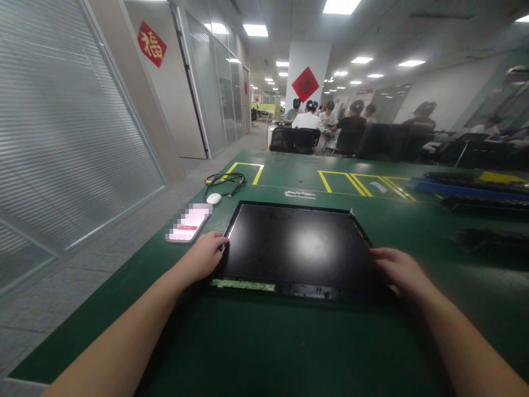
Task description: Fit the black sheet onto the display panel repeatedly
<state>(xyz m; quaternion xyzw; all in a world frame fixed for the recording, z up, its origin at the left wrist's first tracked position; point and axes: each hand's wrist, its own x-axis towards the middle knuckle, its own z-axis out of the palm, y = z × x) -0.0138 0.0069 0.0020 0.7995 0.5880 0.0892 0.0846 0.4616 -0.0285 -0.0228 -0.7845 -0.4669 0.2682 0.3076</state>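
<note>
A wide green table (314, 342) fills the near view, marked with yellow lines toward its far side. Flat on it, straight ahead, lies a black screen panel (295, 248), glossy face up, with a strip of green circuit board (242, 285) showing along its near left edge.

The left hand (204, 256) curls around the panel's near left corner, fingers on the edge. The right hand (399, 270) lies over the near right edge, fingers bent along it; whether they hook under the edge I cannot tell. Both hands grip at the frame, which seems the sound way to handle it: pressure kept at the rim, off the glass and off the bare circuit strip, with both sides sharing the load so the panel does not twist.

Left of the panel lies a phone (189, 225); beyond it, a white mouse (214, 198) and a coiled black cable (225, 180). People sit at desks far off.
</note>
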